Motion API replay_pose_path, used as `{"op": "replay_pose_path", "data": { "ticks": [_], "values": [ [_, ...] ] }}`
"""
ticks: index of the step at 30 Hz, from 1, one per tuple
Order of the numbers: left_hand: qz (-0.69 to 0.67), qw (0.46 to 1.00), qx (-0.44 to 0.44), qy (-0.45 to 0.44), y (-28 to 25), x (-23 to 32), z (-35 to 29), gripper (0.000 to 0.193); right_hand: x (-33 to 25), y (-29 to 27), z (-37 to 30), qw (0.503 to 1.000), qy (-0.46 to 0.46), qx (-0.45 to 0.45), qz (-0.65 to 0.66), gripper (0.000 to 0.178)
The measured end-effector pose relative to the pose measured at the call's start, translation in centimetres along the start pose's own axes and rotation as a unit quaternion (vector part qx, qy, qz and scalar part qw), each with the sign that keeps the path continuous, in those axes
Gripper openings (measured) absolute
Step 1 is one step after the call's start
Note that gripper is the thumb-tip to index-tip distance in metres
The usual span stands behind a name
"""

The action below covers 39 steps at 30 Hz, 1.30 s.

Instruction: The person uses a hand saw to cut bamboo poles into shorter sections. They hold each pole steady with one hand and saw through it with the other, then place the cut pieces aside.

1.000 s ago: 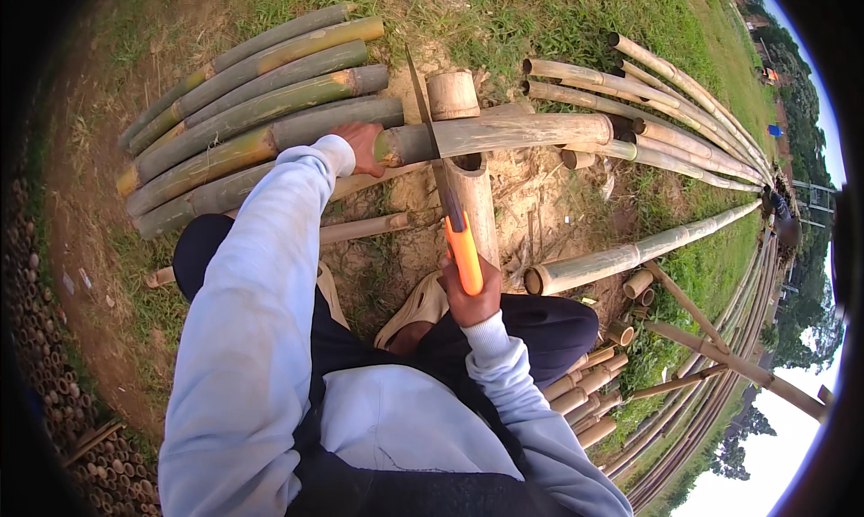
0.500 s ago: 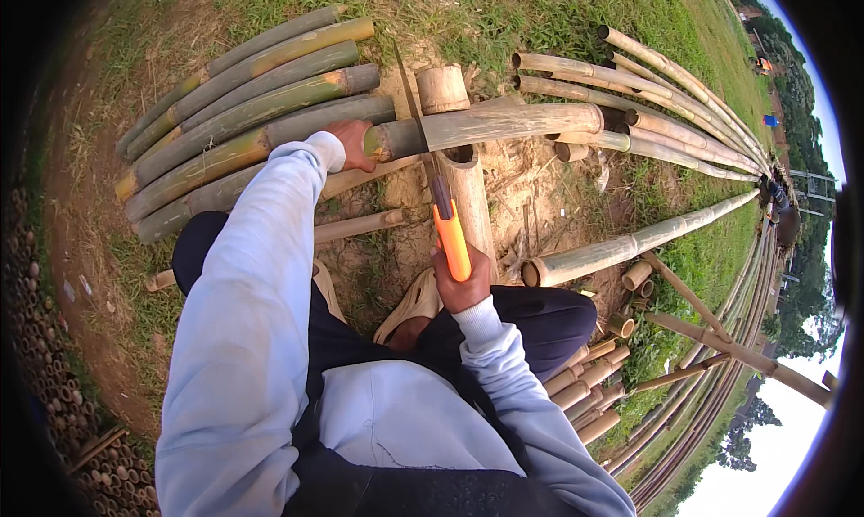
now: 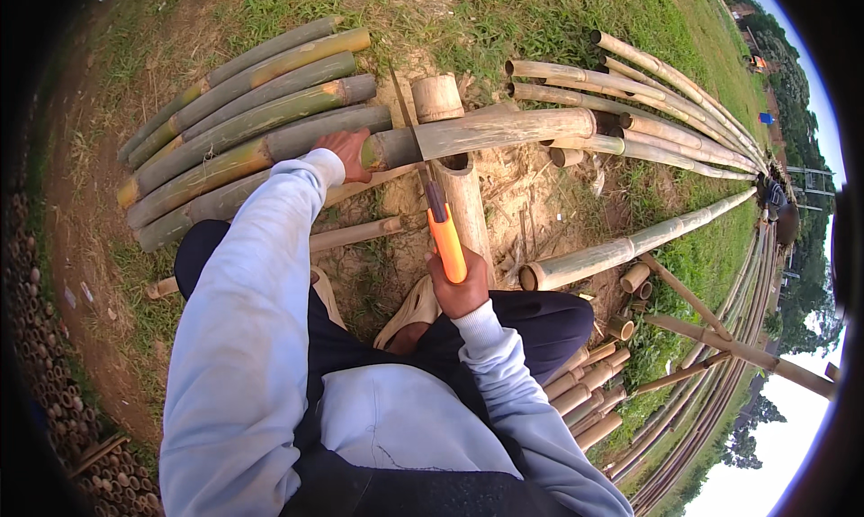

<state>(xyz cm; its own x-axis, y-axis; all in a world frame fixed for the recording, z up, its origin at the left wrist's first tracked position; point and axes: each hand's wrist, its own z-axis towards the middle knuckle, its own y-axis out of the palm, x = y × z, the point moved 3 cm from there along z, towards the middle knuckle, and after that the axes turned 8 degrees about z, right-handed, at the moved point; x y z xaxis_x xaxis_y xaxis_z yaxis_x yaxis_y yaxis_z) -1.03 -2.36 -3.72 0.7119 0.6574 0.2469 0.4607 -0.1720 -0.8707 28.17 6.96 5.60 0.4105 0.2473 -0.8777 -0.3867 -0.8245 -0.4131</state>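
A saw [image 3: 447,245] with an orange handle is gripped in my right hand [image 3: 462,286], its fingers wrapped round the handle. The thin dark blade points away from me and crosses a bamboo length [image 3: 513,131] near that length's greenish left end. My left hand [image 3: 346,153] is closed round this left end, beside the blade. The bamboo lies crosswise over a support of upright bamboo posts: a short stump [image 3: 437,98] shows behind it and a hollow post [image 3: 467,206] in front. How deep the blade sits in the bamboo cannot be made out.
Several cut green bamboo lengths [image 3: 270,112] lie side by side at the left. Long poles [image 3: 684,76] fan out at the right, with one thick pole [image 3: 589,257] nearer me. Short bamboo pieces [image 3: 585,391] are stacked by my right knee. Bamboo ends [image 3: 72,400] fill the lower left.
The whole view has shifted slightly. The saw stays across the bamboo at about the same place, with only a small movement, and both hands keep their holds.
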Motion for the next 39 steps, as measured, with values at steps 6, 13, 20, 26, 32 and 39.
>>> {"op": "replay_pose_path", "data": {
  "ticks": [6, 13, 20, 26, 32, 39],
  "values": [
    [-0.003, 0.999, 0.030, -0.025, 0.9, -1.4, -0.9, 0.081, -2.7, -3.9, -10.6, 0.998, -0.010, 0.050, 0.035, 0.021],
    [-0.004, 0.989, 0.128, 0.079, -0.5, 2.1, -1.6, 0.070, 1.2, -1.2, -3.3, 0.994, -0.034, 0.091, 0.049, 0.017],
    [0.030, 0.992, 0.116, 0.033, 1.3, 0.6, -2.9, 0.067, -2.3, -2.6, -9.2, 0.997, -0.039, 0.064, 0.033, 0.014],
    [0.045, 0.977, 0.207, 0.036, 2.7, -0.7, -1.8, 0.063, -1.7, -1.6, -5.6, 0.997, -0.019, 0.060, 0.048, 0.014],
    [0.064, 0.978, 0.199, 0.005, 2.1, -0.2, -2.1, 0.063, -3.6, -2.8, -6.9, 0.998, 0.008, 0.052, 0.037, 0.015],
    [0.053, 0.976, 0.211, 0.018, 3.6, 0.1, -2.3, 0.072, -3.2, -2.4, -7.0, 0.997, -0.038, 0.067, 0.027, 0.015]
  ]
}}
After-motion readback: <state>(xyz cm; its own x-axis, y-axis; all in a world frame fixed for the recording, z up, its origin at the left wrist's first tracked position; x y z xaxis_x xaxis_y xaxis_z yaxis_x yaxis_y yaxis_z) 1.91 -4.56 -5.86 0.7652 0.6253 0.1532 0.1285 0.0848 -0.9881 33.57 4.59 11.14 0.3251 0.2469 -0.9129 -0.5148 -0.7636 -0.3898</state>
